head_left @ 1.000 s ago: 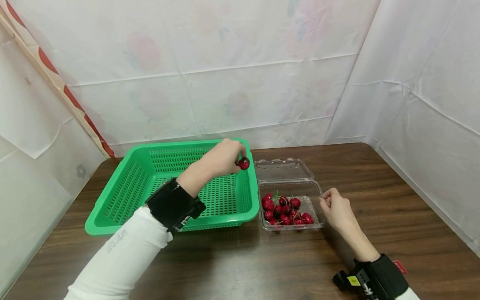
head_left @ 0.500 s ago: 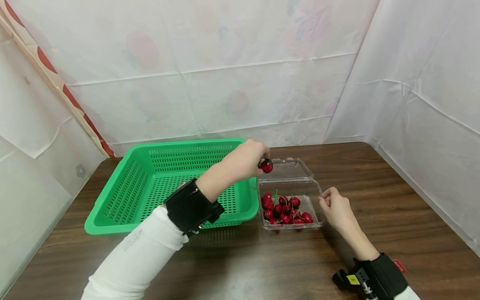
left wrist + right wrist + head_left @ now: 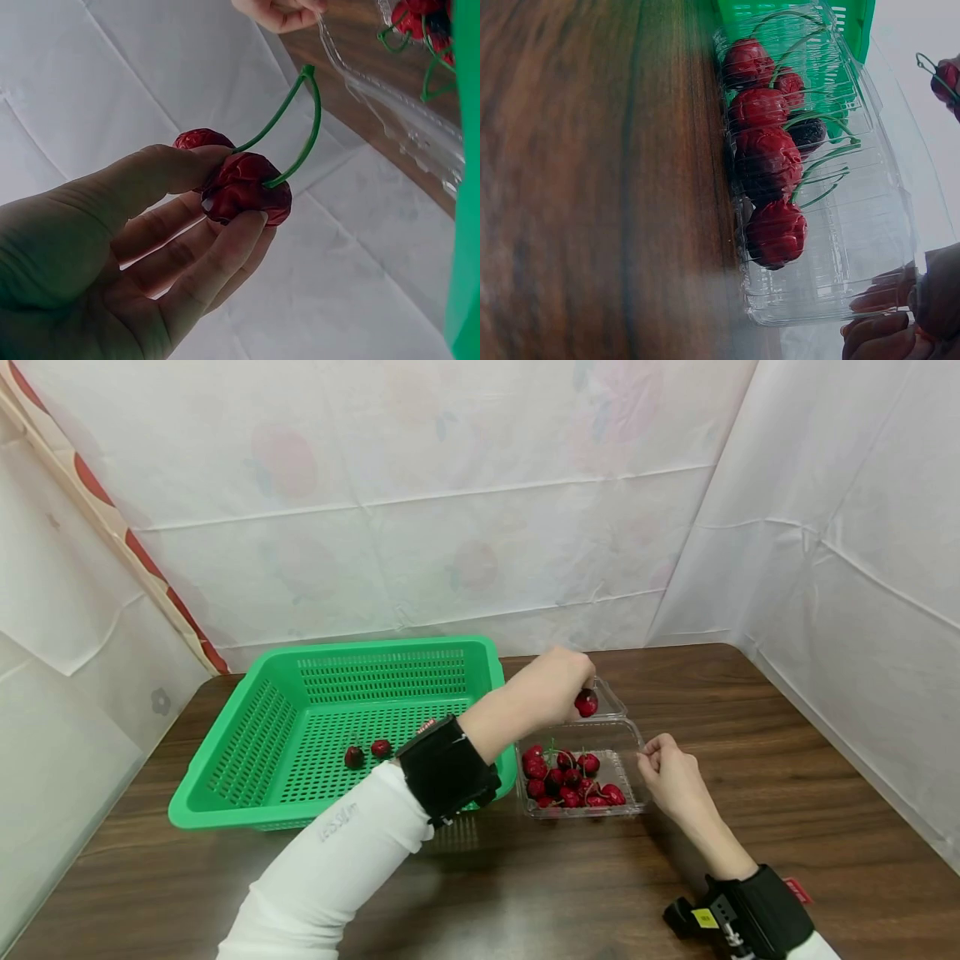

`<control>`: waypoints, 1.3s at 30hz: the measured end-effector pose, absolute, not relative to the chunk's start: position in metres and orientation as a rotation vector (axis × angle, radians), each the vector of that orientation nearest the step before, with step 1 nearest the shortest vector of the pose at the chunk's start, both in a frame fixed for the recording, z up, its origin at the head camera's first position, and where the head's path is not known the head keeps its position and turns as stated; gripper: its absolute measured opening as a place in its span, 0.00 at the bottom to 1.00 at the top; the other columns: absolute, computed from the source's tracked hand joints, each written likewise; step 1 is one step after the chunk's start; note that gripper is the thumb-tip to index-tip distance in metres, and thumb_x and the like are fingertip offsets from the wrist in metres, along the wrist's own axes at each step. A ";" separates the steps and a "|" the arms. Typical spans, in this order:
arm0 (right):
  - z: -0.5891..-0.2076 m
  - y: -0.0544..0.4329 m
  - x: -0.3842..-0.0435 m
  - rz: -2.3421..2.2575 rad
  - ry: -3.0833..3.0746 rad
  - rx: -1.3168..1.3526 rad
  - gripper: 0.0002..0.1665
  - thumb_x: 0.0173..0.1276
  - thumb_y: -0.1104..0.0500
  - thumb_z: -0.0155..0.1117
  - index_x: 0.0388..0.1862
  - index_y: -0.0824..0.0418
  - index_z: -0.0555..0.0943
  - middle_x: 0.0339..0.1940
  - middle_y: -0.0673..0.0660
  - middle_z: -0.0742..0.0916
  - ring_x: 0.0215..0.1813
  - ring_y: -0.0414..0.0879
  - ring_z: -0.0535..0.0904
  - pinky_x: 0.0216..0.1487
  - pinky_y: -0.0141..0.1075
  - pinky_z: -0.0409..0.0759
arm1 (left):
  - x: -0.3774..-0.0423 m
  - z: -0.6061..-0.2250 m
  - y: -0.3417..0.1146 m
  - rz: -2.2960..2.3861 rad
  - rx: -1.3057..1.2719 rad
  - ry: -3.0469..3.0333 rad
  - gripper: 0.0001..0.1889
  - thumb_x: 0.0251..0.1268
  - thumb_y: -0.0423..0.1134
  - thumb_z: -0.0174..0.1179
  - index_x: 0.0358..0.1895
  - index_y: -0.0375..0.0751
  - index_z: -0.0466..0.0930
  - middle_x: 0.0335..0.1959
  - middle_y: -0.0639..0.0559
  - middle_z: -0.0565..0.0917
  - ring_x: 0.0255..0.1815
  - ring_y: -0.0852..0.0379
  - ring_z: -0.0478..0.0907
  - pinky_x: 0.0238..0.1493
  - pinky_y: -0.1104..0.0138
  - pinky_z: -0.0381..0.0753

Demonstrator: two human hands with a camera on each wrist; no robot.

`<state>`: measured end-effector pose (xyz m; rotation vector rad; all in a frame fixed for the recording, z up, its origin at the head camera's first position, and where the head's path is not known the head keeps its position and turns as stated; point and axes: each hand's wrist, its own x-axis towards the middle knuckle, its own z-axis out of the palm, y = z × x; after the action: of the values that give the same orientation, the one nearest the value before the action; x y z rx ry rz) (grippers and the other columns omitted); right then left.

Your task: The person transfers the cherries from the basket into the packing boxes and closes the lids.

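Note:
My left hand (image 3: 551, 689) pinches a pair of dark red cherries (image 3: 247, 191) between thumb and fingertips. Their green stems join at the top and stand free of the fingers in the left wrist view. In the head view the hand is over the raised lid of a clear plastic clamshell box (image 3: 633, 739). Several red cherries (image 3: 570, 781) with green stems lie inside that box, mostly toward its left and front. At the box's right rim, my right hand (image 3: 675, 777) pinches the edge with thumb and fingers. The right wrist view shows its fingertips at the plastic corner.
A green perforated basket (image 3: 375, 645) stands left of the box, close beside it. In it lie a few cherries (image 3: 381, 748), partly hidden by the left forearm. White patterned sheeting (image 3: 480, 510) walls the back and sides of the brown wooden table (image 3: 540, 893).
My left hand has moved right with the cherries, from over the basket's right side to over the box lid. Cherries in the basket have come into view. My right hand stays at the rim.

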<state>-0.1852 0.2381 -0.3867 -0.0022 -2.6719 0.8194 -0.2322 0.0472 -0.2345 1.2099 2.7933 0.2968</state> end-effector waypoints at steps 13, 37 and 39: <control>-0.385 0.239 -0.184 0.829 -2.689 0.003 0.05 0.61 0.66 0.52 0.31 0.70 0.69 0.18 0.54 0.74 0.18 0.43 0.68 0.20 0.36 0.67 | -0.232 -0.254 0.081 0.167 1.185 2.832 0.11 0.51 0.34 0.63 0.39 0.39 0.77 0.33 0.52 0.79 0.28 0.62 0.73 0.24 0.75 0.67; -0.384 0.240 -0.184 0.843 -2.731 0.021 0.05 0.63 0.67 0.48 0.32 0.71 0.68 0.17 0.54 0.74 0.18 0.43 0.67 0.19 0.34 0.66 | -0.222 -0.303 0.131 -0.175 1.122 2.909 0.06 0.57 0.42 0.58 0.38 0.51 0.78 0.33 0.59 0.78 0.29 0.65 0.74 0.26 0.75 0.72; -0.384 0.240 -0.184 0.837 -2.728 0.020 0.05 0.63 0.67 0.48 0.32 0.70 0.68 0.17 0.54 0.73 0.18 0.43 0.67 0.20 0.34 0.66 | -0.222 -0.306 0.133 -0.206 1.113 2.906 0.06 0.57 0.43 0.58 0.38 0.52 0.77 0.34 0.59 0.78 0.31 0.65 0.74 0.28 0.75 0.72</control>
<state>-0.1841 0.2400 -0.3838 0.0198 -2.7283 0.8367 -0.2216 0.1325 -0.3062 1.1134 2.9058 -0.2062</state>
